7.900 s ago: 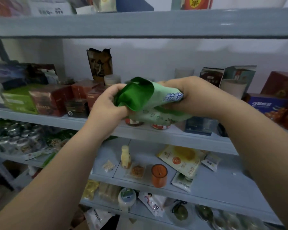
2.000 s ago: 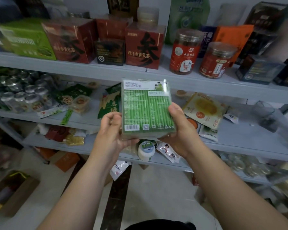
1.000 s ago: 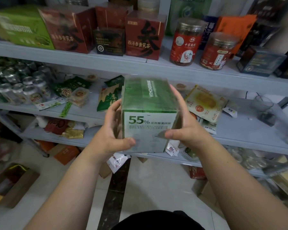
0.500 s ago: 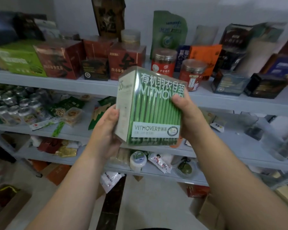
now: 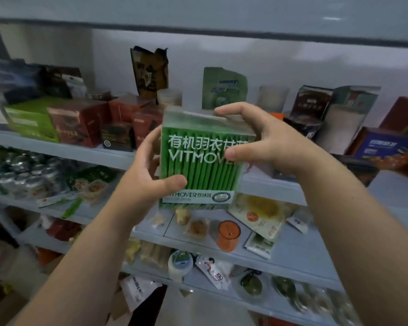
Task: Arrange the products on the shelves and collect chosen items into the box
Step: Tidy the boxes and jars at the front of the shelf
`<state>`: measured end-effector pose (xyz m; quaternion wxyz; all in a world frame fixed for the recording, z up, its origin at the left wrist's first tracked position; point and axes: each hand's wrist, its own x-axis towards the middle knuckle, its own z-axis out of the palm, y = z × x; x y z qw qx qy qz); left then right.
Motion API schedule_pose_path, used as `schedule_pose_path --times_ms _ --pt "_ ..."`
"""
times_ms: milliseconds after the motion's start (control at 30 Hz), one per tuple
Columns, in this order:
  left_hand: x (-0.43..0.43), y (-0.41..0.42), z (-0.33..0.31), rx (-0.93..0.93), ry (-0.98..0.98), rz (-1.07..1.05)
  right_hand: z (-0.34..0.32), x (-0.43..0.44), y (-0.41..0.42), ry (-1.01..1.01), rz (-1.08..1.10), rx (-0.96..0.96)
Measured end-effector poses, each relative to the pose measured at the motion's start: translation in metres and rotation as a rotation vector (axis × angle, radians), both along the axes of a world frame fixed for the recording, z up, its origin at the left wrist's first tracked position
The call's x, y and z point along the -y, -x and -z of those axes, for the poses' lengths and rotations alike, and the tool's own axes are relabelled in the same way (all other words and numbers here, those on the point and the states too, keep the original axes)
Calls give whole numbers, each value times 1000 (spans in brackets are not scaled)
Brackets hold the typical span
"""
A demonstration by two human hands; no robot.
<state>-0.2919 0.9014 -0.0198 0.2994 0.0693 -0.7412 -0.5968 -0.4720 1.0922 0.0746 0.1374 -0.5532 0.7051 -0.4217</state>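
A clear box of green sachets marked VITMOVER (image 5: 203, 165) is held upright in front of the grey shelf unit (image 5: 118, 156). My left hand (image 5: 149, 172) grips its left side, thumb across the lower front. My right hand (image 5: 259, 140) grips the upper right corner, fingers curled over the top and thumb on the front. The box hides the two red-lidded jars on the upper shelf behind it.
Red tea boxes (image 5: 78, 123) and a green box (image 5: 31, 118) stand on the upper shelf at left. A green pouch (image 5: 224, 88) leans on the wall. A blue box (image 5: 384, 147) sits at right. An orange cup (image 5: 229, 234) and flat packets lie one shelf down.
The box has risen to the level of the upper shelf, front face still towards me. My right hand shifted from the box's right side to its top corner. The view tilted upward.
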Motion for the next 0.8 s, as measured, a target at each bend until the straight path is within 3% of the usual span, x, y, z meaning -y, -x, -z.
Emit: schedule_pose_path --times_ms 133,267,400,533,700,800 --pt "-16 24 -28 -84 76 0 -38 -21 29 -83 -66 -86" --pt "-19 54 -51 -141 217 -114 -51 -31 50 115 -24 -163" --pt "-12 73 -64 77 598 -367 -51 -25 74 312 93 -317" --pt "-3 75 -50 473 972 -382 -45 -12 94 366 190 -536" --pt "28 87 -27 445 1350 -324 -26 22 100 313 183 -705" --pt "46 102 -22 441 1411 -290 -21 49 105 302 213 -680"
